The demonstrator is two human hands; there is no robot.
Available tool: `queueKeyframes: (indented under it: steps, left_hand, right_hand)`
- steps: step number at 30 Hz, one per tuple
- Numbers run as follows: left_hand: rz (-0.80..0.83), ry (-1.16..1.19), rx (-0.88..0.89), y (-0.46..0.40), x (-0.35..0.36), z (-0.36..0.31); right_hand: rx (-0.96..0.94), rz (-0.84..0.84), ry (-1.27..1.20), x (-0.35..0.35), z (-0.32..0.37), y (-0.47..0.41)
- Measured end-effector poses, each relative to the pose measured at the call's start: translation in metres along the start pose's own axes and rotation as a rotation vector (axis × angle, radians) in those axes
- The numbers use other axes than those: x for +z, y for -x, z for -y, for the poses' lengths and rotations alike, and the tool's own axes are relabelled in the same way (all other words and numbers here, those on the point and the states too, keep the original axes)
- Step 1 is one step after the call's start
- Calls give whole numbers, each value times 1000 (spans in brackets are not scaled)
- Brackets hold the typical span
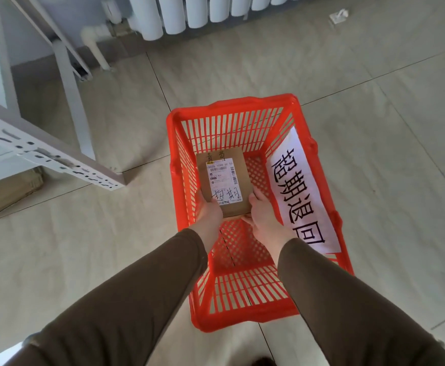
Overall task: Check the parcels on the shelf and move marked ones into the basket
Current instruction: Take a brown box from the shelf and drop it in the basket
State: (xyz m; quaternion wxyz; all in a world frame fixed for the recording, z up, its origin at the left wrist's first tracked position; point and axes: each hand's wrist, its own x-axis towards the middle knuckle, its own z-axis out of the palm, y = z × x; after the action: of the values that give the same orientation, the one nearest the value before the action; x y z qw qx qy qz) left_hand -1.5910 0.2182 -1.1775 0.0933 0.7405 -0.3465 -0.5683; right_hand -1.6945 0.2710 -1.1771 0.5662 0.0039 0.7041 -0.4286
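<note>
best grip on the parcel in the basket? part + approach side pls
Grip the parcel by its two long side edges, near the end closest to the person, coming from above through the open top of the basket. It is a flat, narrow box, so the left hand and right hand can hold opposite sides, as they do here. The basket walls block side approaches.

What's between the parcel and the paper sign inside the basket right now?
In the head view, only bare red mesh of the basket floor separates the cardboard parcel from the paper sign; nearer, the right hand fills it.

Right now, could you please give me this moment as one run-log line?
step: lowering parcel into red basket | left hand: grips parcel | right hand: grips parcel | basket: on floor, paper sign inside
</note>
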Motion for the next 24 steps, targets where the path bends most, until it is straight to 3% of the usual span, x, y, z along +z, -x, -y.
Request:
queueKeyframes:
  steps: [6, 10, 14, 24]
  left_hand:
    - [-29, -33, -64, 4, -2, -7]
    - [-67, -131, 21, 12, -1, -6]
    - [15, -94, 139, 38, -10, -3]
    - [142, -38, 200, 147, -83, -63]
  right_hand:
    - [-65, -39, 26, 6, -4, -5]
    - [-89, -6, 72, 4, 1, -3]
    - [-32, 62, 117, 2, 9, 18]
    - [-113, 69, 213, 16, 104, 176]
